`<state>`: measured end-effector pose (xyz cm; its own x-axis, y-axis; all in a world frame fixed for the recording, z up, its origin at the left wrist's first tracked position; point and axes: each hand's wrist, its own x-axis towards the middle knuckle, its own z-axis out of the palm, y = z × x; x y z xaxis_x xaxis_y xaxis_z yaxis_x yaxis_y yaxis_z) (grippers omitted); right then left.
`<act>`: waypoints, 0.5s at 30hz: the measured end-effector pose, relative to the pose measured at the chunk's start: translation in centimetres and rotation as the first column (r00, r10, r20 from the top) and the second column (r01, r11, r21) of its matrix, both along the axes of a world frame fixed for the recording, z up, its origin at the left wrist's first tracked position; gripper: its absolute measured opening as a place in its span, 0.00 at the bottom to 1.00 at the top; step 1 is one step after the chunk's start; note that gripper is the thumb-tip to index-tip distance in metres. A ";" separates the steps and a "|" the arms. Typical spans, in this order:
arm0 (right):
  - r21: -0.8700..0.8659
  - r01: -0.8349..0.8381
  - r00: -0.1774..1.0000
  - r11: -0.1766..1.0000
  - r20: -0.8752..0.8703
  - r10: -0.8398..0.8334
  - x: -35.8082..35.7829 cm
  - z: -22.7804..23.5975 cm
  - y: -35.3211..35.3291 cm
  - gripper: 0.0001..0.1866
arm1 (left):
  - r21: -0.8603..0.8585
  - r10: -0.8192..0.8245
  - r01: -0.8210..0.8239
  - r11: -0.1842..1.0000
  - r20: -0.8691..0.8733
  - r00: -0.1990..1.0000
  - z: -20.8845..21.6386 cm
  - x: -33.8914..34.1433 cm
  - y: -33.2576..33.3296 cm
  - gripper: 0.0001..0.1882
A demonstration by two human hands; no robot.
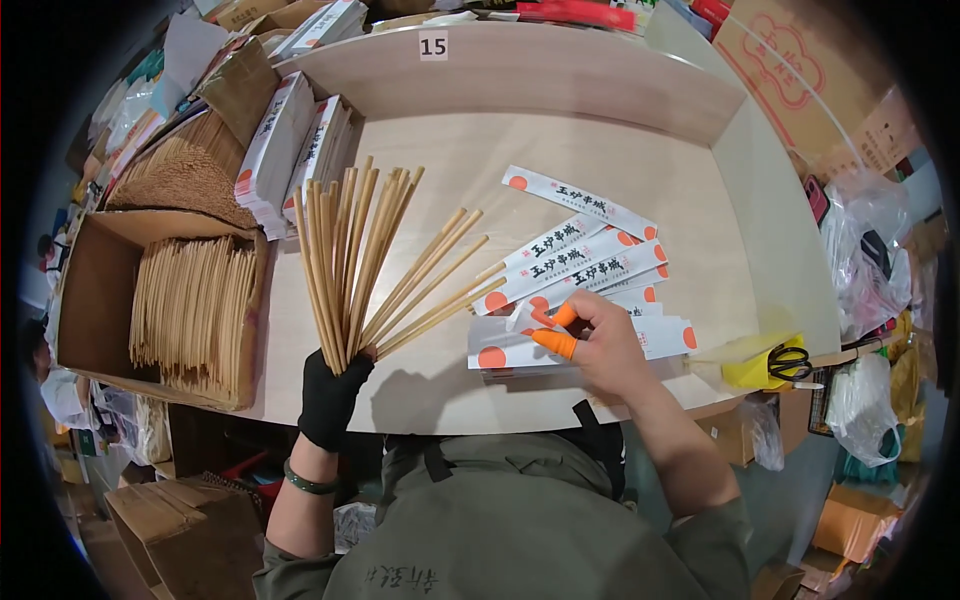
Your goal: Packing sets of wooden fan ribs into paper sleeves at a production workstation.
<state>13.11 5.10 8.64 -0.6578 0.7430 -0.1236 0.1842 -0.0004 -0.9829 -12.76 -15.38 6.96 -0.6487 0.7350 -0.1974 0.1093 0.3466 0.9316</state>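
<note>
Left of the left hand, an open cardboard box (pixel 95 300) is packed with wooden sticks (pixel 195 310); just beyond it stand bundles of paper sleeves (pixel 275 150), apparently stock yet to be used. The left hand (pixel 335 392), in a black glove, is clamped round the lower ends of a fan of chopsticks (pixel 365 250), which spreads forward and to the right. Well over a dozen are there, so much of this handful looks left to do. The right hand (pixel 605 345), bare apart from orange finger covers (pixel 553 343), is well apart from the left, thumb and finger close together at the near end of the loose sleeves; whether they pinch one I cannot tell. Beneath it lies a stack of flat sleeves (pixel 495 355). Ahead of it, several sleeves (pixel 580 255) lie askew, perhaps already filled, though their insides are hidden. Further right sit black-handled scissors (pixel 790 362).
</note>
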 end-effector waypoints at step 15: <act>0.089 -0.179 0.978 0.980 0.122 0.167 0.7 2.3 1.1 0.06 | -0.002 -0.155 0.162 0.987 -0.305 0.940 1.7 -2.3 -1.2 0.11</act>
